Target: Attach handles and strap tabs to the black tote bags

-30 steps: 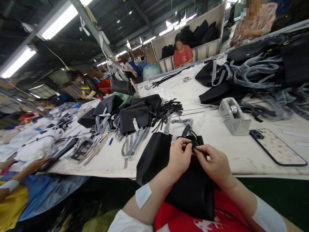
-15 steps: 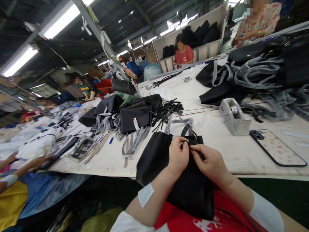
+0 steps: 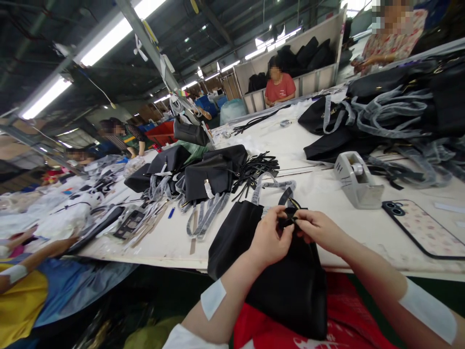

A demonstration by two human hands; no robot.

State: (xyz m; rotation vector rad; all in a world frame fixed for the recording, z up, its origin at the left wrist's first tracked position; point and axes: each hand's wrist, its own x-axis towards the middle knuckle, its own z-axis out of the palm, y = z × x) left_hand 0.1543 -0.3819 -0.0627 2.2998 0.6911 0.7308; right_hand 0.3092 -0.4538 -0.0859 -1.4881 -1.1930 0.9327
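Observation:
A black handbag (image 3: 234, 235) leans at the table's front edge, its lower part over my lap. Its handle (image 3: 279, 184), wrapped in clear plastic, stands up behind my hands. At the bag's top, my left hand (image 3: 269, 237) is closed with thumb and fingers around a thin black strap (image 3: 289, 222). Just to the right, my right hand (image 3: 321, 231) pinches the same strap between thumb and fingertips. A gold zip (image 3: 296, 203) shows at the opening behind them. My fingers partly hide the strap's end.
A grey tape dispenser (image 3: 358, 182) and a phone in a patterned case (image 3: 428, 228) lie to the right. Black bags (image 3: 209, 174) and a pile of tassels (image 3: 256, 169) sit beyond. More wrapped bags (image 3: 392, 111) fill the far right. Co-workers (image 3: 279, 87) are around the table.
My right hand has drawn slightly right and away from my left, and the left hand's grip has opened a little around the strap. The whole view has shifted slightly.

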